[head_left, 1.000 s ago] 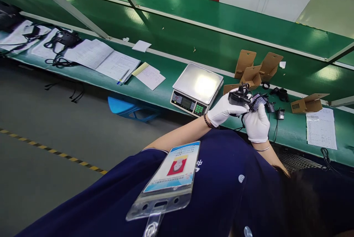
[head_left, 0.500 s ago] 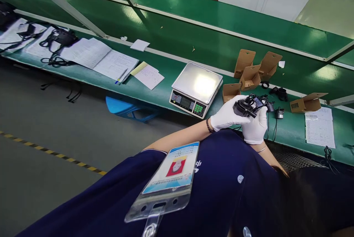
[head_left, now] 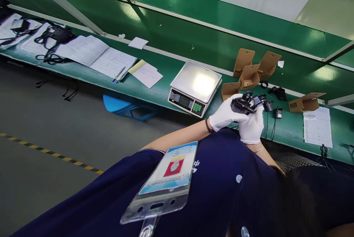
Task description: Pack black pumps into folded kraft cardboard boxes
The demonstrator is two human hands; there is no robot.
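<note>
Both my hands wear white gloves and meet in front of me at the bench. My left hand is closed around a black device with a rounded body and a short protruding part. Against its other side, my right hand is closed too, its fingers at a black piece with a pale printed label and coiled black cable. Whether that labelled piece belongs to the same device I cannot tell. Just beyond my right fingers stand small black cylindrical units with cables hanging down.
A weighing scale stands left of my hands. Open cardboard boxes are behind them, with another box and a printed sheet to the right. Notebooks and corded black adapters lie farther left. A blue stool is under the bench edge.
The black device has turned slightly between my hands, and its short protruding part now points less towards me. Both hands still hold on. The whole view has shifted a little.
</note>
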